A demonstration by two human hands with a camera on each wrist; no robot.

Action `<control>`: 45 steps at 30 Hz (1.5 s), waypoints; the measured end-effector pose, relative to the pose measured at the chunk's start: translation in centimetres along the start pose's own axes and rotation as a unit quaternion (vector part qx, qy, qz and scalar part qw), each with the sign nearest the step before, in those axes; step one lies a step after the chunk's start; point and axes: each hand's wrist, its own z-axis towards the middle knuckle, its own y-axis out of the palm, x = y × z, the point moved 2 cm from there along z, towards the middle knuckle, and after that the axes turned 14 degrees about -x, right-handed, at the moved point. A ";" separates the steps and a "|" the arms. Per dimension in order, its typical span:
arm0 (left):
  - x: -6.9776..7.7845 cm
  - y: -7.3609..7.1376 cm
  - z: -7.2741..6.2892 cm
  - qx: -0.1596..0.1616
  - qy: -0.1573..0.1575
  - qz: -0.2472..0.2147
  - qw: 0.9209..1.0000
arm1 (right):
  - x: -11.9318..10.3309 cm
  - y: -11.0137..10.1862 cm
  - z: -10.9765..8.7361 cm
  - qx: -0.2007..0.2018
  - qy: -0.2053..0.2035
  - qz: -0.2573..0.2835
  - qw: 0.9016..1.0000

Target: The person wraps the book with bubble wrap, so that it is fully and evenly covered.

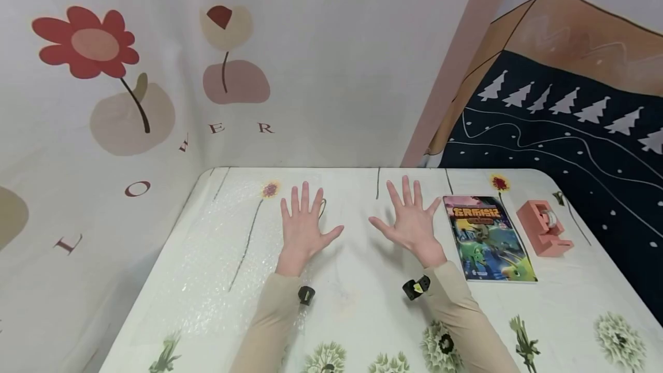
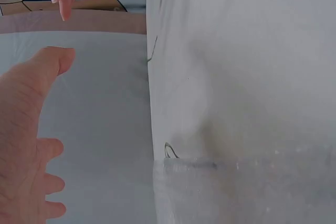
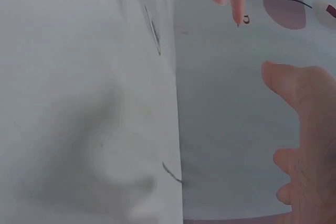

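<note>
Both hands hover over the table with palms down and fingers spread, holding nothing. My left hand [image 1: 303, 232] is above the right part of a clear bubble wrap sheet [image 1: 207, 269]; in the left wrist view the sheet's edge [image 2: 252, 192] shows at the bottom. Left of a comic-style book [image 1: 489, 240] with a colourful dinosaur cover is my right hand [image 1: 415, 226], its thumb pointing toward the left hand. Beyond the book sits a pink tape dispenser [image 1: 541, 229] with a roll in it. Shadows of the hands fall on the tabletop.
A white flower-print cloth [image 1: 357, 315] covers the table. Behind it hangs a pale curtain [image 1: 336, 73] with flowers and letters, and at the right a dark fabric [image 1: 528, 125] with white trees. Each wrist wears a black strap device [image 1: 307, 295].
</note>
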 end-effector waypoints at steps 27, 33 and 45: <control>-7.3 -2.9 -5.8 0.116 0.010 -0.079 0.990 | -5.1 0.4 3.5 0.050 -0.127 0.203 0.970; -9.4 -2.6 -7.3 0.109 -0.005 -0.086 0.990 | -6.3 1.1 4.5 0.037 -0.125 0.228 0.965; -13.0 -2.2 -10.7 0.121 -0.040 -0.117 0.985 | -8.3 2.8 6.7 0.030 -0.146 0.268 0.952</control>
